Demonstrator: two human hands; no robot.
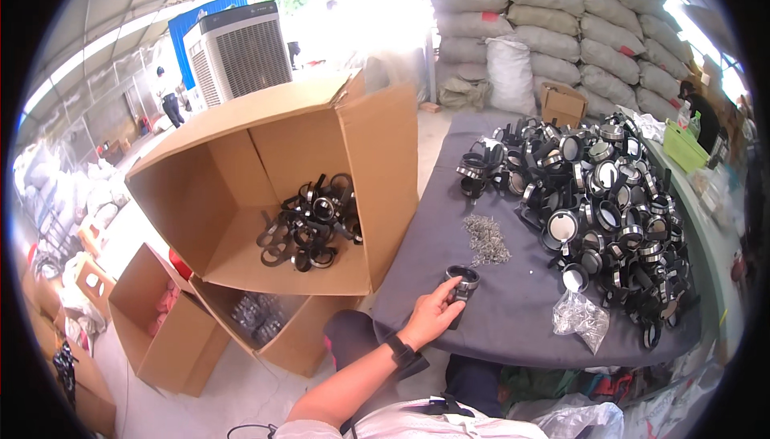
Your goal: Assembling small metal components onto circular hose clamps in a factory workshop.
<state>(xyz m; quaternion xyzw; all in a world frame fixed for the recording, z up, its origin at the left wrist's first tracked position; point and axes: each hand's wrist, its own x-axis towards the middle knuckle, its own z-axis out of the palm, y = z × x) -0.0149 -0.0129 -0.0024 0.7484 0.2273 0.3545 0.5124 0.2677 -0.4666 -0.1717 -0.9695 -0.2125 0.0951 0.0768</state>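
Observation:
My left hand (435, 310), with a black band on its wrist, is closed on a black ring-shaped part with a silver rim and a short handle (463, 276). That part rests near the front left edge of the cloth-covered table (425, 234). Just beyond it lies a small heap of tiny metal pieces, perhaps screws (486, 240). A large pile of similar black and silver ring parts (601, 190) covers the table's right side. In front of the pile sits a clear plastic bag of small shiny pieces (581, 320). My right hand is out of view.
To the left, a big open cardboard box (385, 190) on its side holds several black ring parts (313, 226). Smaller cartons (168, 335) stand below it. An air cooler (245, 50), stacked sacks (545, 18) and a green basket (682, 146) are farther back. A person (168, 98) stands far left.

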